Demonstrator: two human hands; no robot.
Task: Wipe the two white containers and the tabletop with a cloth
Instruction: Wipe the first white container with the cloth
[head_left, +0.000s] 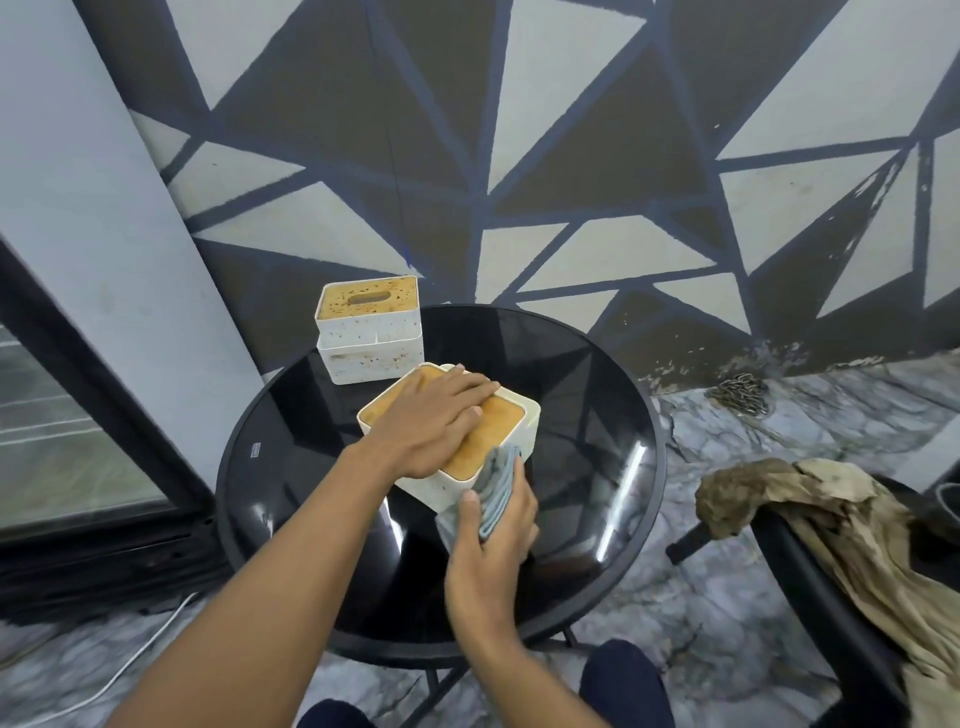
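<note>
1. Head view: round black glass tabletop (597, 415) carries two white containers with tan lids.
2. The near container (431, 486) sits around the middle of the tabletop, turned corner-on to the person.
3. The left hand (434, 421) lies flat on its lid, fingers spread and pressing down, not gripping.
4. The right hand (493, 535) is clamped on a folded grey-blue cloth (496, 483), held against the container's near right side.
5. The far container (369, 330), speckled with dirt, stands at the tabletop's far left edge, apart from both hands.
6. A crumpled tan rag (810, 514) drapes over a dark chair (810, 582) to the right of the table.
</note>
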